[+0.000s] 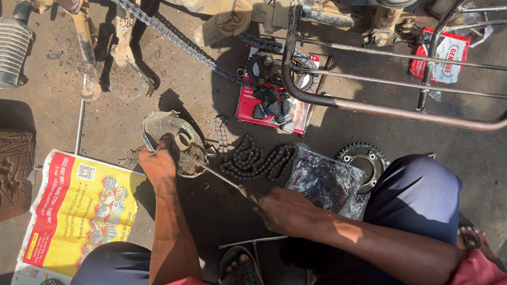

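Head view. We see our left hand point(157, 163) closed over the rim of a curved metal cover point(172, 138) that lies on the dirt ground point(109, 122), fingers wrapped on its near edge and pressing it down. The cover is grey and greasy, its open hollow facing up, just beyond the corner of a spread newspaper point(77, 212).

Our right hand point(285, 211) is clenched around the handle end of a thin metal rod tool point(219, 177). The tool's long axis runs on a diagonal, from the right hand at lower right up to the cover at upper left; its tip points into the cover's hollow and appears to touch a small round part there, though grease and shadow make that contact uncertain.

Just beyond the tool lies a loose drive chain point(255, 161), coiled in a heap. To its right, a toothed sprocket point(363, 160) lies flat beside a crumpled clear plastic bag point(325, 182). Further off, a red carton point(274, 100) holds small dark rubber blocks, under a rusty tubular frame point(386, 108).
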`<act>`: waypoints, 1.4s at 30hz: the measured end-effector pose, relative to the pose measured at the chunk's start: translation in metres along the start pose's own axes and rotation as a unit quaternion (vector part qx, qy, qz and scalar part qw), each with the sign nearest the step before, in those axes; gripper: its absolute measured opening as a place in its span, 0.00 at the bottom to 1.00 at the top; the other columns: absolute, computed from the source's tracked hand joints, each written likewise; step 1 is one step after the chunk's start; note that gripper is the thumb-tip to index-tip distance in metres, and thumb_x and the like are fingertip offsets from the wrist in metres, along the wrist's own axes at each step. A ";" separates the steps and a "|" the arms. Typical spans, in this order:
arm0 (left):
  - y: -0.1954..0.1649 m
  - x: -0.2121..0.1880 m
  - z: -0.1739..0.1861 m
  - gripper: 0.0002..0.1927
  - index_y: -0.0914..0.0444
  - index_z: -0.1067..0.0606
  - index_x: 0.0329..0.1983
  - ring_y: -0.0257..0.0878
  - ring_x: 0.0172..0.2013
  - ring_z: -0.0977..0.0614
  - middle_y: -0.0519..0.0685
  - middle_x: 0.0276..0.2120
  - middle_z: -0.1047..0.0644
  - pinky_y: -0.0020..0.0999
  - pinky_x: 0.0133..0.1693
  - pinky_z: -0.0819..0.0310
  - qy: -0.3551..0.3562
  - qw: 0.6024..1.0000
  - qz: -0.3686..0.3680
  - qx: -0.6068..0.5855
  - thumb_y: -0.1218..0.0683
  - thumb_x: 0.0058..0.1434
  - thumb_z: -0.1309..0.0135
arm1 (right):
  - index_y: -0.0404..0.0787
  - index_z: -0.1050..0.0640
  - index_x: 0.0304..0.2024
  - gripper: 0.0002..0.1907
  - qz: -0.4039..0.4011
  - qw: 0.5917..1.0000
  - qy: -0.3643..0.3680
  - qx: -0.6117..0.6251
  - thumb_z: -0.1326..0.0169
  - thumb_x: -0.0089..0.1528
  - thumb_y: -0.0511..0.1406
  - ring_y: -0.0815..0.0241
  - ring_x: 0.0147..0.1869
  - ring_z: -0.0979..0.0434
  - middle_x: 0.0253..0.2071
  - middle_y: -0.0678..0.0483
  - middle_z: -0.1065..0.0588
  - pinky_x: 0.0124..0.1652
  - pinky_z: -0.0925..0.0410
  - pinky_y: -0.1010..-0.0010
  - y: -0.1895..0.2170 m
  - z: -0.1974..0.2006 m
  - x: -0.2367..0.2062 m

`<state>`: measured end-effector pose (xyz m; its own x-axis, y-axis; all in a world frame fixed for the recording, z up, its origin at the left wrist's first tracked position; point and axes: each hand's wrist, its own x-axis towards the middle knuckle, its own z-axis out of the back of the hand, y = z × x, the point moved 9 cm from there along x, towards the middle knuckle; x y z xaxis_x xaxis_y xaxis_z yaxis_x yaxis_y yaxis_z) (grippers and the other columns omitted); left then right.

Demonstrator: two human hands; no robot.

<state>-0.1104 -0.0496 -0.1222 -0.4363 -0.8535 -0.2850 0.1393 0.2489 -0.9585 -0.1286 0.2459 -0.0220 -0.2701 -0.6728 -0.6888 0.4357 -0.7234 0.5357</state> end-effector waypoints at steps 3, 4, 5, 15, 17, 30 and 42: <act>-0.010 -0.005 0.005 0.06 0.70 0.20 0.37 0.32 0.25 0.23 0.46 0.28 0.19 0.25 0.31 0.31 -0.020 0.979 -0.030 0.202 0.61 0.60 0.37 | 0.32 0.19 0.36 0.20 0.047 0.996 -0.070 -0.008 0.52 0.71 0.41 0.36 0.38 0.19 0.33 0.36 0.22 0.39 0.28 0.49 0.010 0.016 0.011; -0.013 -0.005 0.004 0.07 0.70 0.20 0.37 0.31 0.25 0.23 0.45 0.28 0.19 0.25 0.31 0.31 -0.015 0.987 -0.035 0.158 0.61 0.59 0.37 | 0.32 0.19 0.36 0.19 0.045 0.997 -0.061 -0.003 0.51 0.70 0.41 0.36 0.39 0.20 0.33 0.37 0.22 0.39 0.28 0.49 0.008 0.013 0.012; -0.016 -0.005 0.003 0.07 0.70 0.20 0.38 0.31 0.26 0.23 0.45 0.29 0.19 0.24 0.30 0.31 -0.009 0.993 -0.039 0.114 0.61 0.58 0.37 | 0.32 0.19 0.37 0.18 0.042 0.998 -0.052 0.002 0.51 0.69 0.40 0.36 0.39 0.20 0.34 0.37 0.22 0.40 0.28 0.49 0.007 0.009 0.010; -0.001 0.008 0.006 0.08 0.71 0.18 0.37 0.31 0.25 0.25 0.45 0.27 0.20 0.27 0.30 0.32 -0.005 0.989 -0.008 0.146 0.59 0.61 0.39 | 0.34 0.21 0.49 0.17 0.026 0.998 -0.047 -0.019 0.51 0.72 0.42 0.39 0.41 0.18 0.36 0.39 0.21 0.44 0.26 0.51 0.017 0.020 0.019; -0.007 0.009 0.001 0.09 0.72 0.19 0.40 0.31 0.28 0.23 0.45 0.31 0.19 0.27 0.32 0.30 0.023 0.996 -0.072 0.055 0.59 0.60 0.39 | 0.41 0.34 0.64 0.22 0.031 0.999 -0.016 0.022 0.52 0.69 0.39 0.40 0.42 0.19 0.34 0.39 0.21 0.47 0.28 0.52 0.019 0.024 0.007; -0.004 -0.008 0.002 0.17 0.72 0.21 0.44 0.47 0.30 0.22 0.61 0.30 0.19 0.38 0.42 0.26 0.081 0.937 -0.042 0.337 0.51 0.66 0.40 | 0.54 0.38 0.72 0.31 -0.031 0.994 0.052 -0.090 0.50 0.66 0.41 0.42 0.49 0.21 0.43 0.42 0.22 0.49 0.28 0.52 -0.001 0.031 -0.021; -0.002 -0.023 -0.019 0.16 0.62 0.20 0.52 0.62 0.39 0.18 0.63 0.35 0.19 0.48 0.45 0.25 0.104 0.905 -0.101 0.400 0.50 0.65 0.42 | 0.42 0.41 0.73 0.37 -0.003 0.989 -0.008 -0.148 0.53 0.59 0.29 0.40 0.46 0.19 0.44 0.40 0.21 0.43 0.26 0.50 0.016 0.019 -0.008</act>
<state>-0.1177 -0.0214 -0.1135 -0.6712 -0.7188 -0.1808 0.6012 -0.3852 -0.7001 -0.1360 0.2371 0.0016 -0.2855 -0.6731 -0.6823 0.6656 -0.6514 0.3642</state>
